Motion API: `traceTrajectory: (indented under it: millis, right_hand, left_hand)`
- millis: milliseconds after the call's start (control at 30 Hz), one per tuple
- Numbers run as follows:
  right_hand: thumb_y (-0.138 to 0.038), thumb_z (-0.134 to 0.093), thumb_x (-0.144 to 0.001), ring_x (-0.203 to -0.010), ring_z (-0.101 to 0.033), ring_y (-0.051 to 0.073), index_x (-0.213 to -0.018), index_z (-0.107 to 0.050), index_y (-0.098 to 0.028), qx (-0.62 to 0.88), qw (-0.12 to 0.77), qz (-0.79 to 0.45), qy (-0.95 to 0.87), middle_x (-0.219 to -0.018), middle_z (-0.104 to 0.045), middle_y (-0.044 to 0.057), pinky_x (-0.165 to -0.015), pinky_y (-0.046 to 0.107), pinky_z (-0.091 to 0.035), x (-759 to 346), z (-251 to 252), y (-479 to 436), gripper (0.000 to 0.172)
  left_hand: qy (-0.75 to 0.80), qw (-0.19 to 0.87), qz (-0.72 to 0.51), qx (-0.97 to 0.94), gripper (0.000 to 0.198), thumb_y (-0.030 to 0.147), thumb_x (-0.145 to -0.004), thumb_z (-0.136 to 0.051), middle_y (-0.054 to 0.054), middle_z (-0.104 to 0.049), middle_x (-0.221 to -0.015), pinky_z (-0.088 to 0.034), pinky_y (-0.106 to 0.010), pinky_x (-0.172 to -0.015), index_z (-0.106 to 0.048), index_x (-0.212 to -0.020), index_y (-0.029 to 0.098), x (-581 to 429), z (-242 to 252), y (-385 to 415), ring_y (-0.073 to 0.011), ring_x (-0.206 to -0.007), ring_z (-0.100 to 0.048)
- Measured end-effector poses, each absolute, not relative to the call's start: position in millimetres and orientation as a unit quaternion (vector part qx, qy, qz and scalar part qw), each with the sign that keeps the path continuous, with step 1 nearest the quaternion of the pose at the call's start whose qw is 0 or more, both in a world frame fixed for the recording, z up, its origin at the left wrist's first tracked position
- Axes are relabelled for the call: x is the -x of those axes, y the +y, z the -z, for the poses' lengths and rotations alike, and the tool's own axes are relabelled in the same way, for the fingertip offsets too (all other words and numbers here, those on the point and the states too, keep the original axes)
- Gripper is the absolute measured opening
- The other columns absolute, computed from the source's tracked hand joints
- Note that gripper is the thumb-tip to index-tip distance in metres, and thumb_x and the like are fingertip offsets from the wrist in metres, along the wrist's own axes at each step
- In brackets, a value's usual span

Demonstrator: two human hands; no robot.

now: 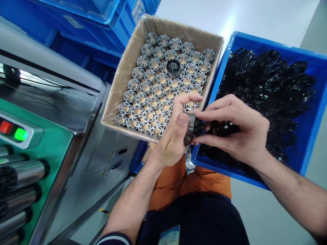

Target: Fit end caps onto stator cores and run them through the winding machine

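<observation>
My left hand (172, 136) is closed round a silver metal cylinder (189, 126), held over the near right corner of a cardboard box. With thumb and fingers my right hand (235, 131) pinches a black plastic ring (198, 127) at the cylinder's right end. Ring and cylinder touch; how deep the ring sits is hidden by the fingers. Inside the plastic-lined cardboard box (114, 92) stand rows of upright silver cylinders (153, 103). One of them, toward the back, has a black ring (173, 67) on top. A blue bin (217, 85) holds a heap of black rings (276, 85).
At the left is a machine with a green panel (58, 119), a lit green button (20, 134) and a red one (6, 127). Capped metal cylinders (25, 172) lie on it. Blue crates (102, 37) are stacked at the back left. A white tabletop (199, 13) extends behind.
</observation>
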State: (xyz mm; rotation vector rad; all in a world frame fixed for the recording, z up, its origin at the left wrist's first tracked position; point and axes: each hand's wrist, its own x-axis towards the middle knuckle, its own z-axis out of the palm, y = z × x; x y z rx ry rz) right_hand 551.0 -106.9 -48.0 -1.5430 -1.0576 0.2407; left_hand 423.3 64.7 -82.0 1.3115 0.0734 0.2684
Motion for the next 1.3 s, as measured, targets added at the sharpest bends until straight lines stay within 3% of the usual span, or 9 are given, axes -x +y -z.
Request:
traceTrajectory:
  millis: [133,300,600,833,967,1067,1133,1233,1300]
  right_hand:
    - [-0.047,-0.110,-0.097,-0.095,-0.082,0.026,-0.139,-0.095,-0.038,0.680,0.588,-0.119,-0.421,-0.112,-0.088,0.004,-0.091,0.048,-0.071,-551,46,-108,0.046]
    - [-0.047,-0.111,-0.096,-0.093,-0.080,0.023,-0.135,-0.094,-0.033,0.665,0.581,-0.108,-0.456,-0.108,-0.087,0.003,-0.091,0.043,-0.069,-553,44,-107,0.045]
    - [-0.035,-0.107,-0.101,-0.097,-0.080,0.024,-0.140,-0.090,-0.034,0.670,0.597,-0.082,-0.433,-0.108,-0.084,0.002,-0.092,0.043,-0.067,-542,50,-105,0.043]
    - [-0.036,-0.111,-0.096,-0.090,-0.079,0.025,-0.129,-0.092,-0.031,0.692,0.578,-0.073,-0.426,-0.104,-0.085,0.003,-0.088,0.045,-0.068,-543,45,-105,0.038]
    - [-0.040,-0.105,-0.103,-0.102,-0.079,0.028,-0.144,-0.090,-0.035,0.701,0.565,-0.076,-0.429,-0.114,-0.083,0.005,-0.095,0.048,-0.071,-549,43,-110,0.044]
    - [-0.038,-0.091,-0.113,-0.104,-0.078,0.028,-0.160,-0.081,-0.037,0.725,0.541,-0.078,-0.419,-0.113,-0.079,0.005,-0.097,0.049,-0.070,-558,42,-114,0.048]
    - [-0.033,-0.091,-0.112,-0.095,-0.076,0.024,-0.167,-0.072,-0.038,0.725,0.551,-0.104,-0.400,-0.109,-0.075,0.002,-0.088,0.043,-0.069,-560,43,-116,0.058]
    - [-0.037,-0.108,-0.098,-0.086,-0.075,0.021,-0.147,-0.074,-0.037,0.688,0.603,-0.133,-0.380,-0.104,-0.074,-0.002,-0.074,0.036,-0.065,-558,46,-114,0.059]
    - [-0.044,-0.114,-0.092,-0.089,-0.078,0.022,-0.127,-0.077,-0.035,0.669,0.624,-0.137,-0.380,-0.105,-0.076,-0.001,-0.077,0.038,-0.068,-557,47,-113,0.051]
  left_hand:
    - [0.017,0.795,-0.110,-0.596,0.056,0.077,-0.129,-0.044,-0.001,-0.069,-0.089,-0.056,-0.030,-0.058,-0.056,-0.164,0.035,-423,82,64,-0.0179,-0.063,-0.066]
    - [0.038,0.804,-0.133,-0.578,0.060,0.084,-0.123,-0.056,-0.001,-0.071,-0.092,-0.054,-0.029,-0.056,-0.059,-0.158,0.035,-425,83,60,-0.0168,-0.059,-0.066]
    - [0.030,0.818,-0.101,-0.566,0.054,0.078,-0.129,-0.036,-0.002,-0.071,-0.092,-0.050,-0.027,-0.050,-0.057,-0.156,0.037,-424,80,58,-0.0166,-0.059,-0.063]
    - [0.052,0.814,-0.100,-0.570,0.061,0.084,-0.125,-0.048,-0.002,-0.072,-0.085,-0.054,-0.029,-0.052,-0.065,-0.151,0.032,-426,78,59,-0.0176,-0.057,-0.066]
    - [0.098,0.808,-0.095,-0.574,0.078,0.101,-0.112,-0.058,-0.005,-0.082,-0.091,-0.057,-0.029,-0.051,-0.076,-0.127,0.027,-433,76,63,-0.0210,-0.063,-0.077]
    - [0.143,0.812,-0.176,-0.537,0.083,0.108,-0.103,-0.065,-0.007,-0.088,-0.098,-0.051,-0.027,-0.046,-0.066,-0.096,0.025,-441,74,64,-0.0197,-0.064,-0.077]
    - [0.177,0.813,-0.205,-0.516,0.081,0.106,-0.102,-0.068,-0.004,-0.088,-0.091,-0.045,-0.026,-0.043,-0.063,-0.093,0.025,-444,72,64,-0.0165,-0.056,-0.071]
    - [0.190,0.795,-0.210,-0.536,0.074,0.098,-0.106,-0.072,0.001,-0.076,-0.069,-0.043,-0.024,-0.043,-0.070,-0.095,0.025,-445,69,62,-0.0134,-0.045,-0.060]
    - [0.169,0.787,-0.219,-0.552,0.071,0.093,-0.109,-0.076,0.002,-0.066,-0.061,-0.044,-0.023,-0.045,-0.072,-0.090,0.024,-446,67,62,-0.0121,-0.044,-0.056]
